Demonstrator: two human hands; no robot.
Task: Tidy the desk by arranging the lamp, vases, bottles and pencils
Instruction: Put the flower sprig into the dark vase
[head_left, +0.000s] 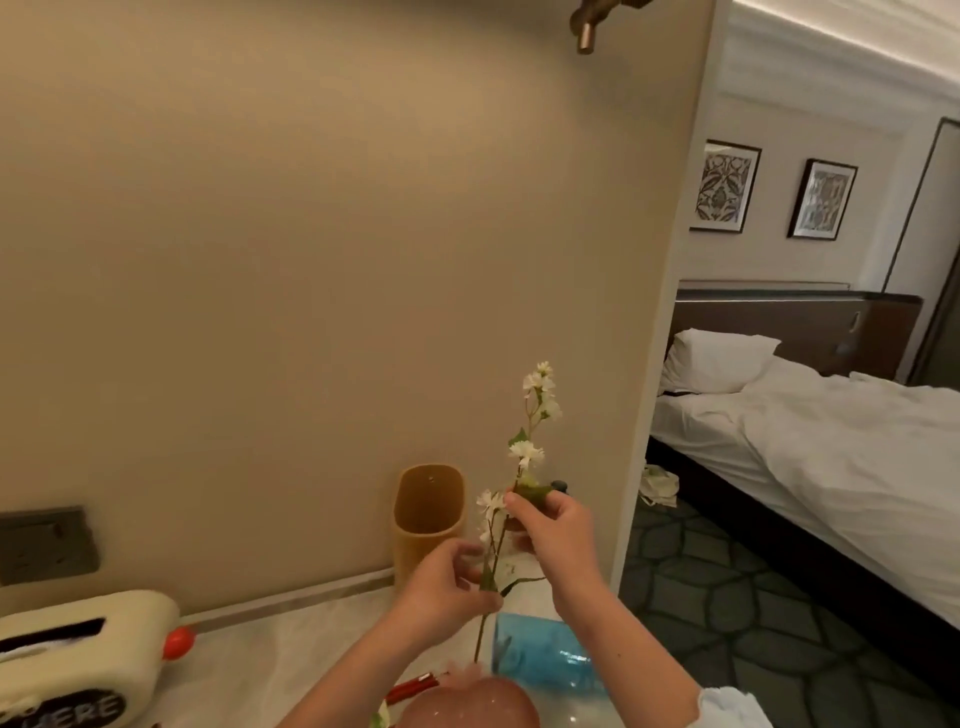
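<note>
A stem of white flowers (529, 452) stands upright over the desk. My left hand (447, 592) pinches its lower stem. My right hand (556, 530) grips it higher, by the green leaves. The stem's foot reaches down to a pink speckled vase (472, 701) at the bottom edge. A blue glass vase (540, 652) sits just right of it, under my right forearm. A tan open-topped holder (428, 514) stands against the wall behind my hands. Red pencils (413, 688) lie beside the pink vase.
A cream plush tissue box (78, 660) with an orange knob sits at the left of the marble desk (291, 639). A wall socket (44, 543) is above it. The lamp's brass head (587, 28) shows at the top. A bed lies beyond the wall's edge at right.
</note>
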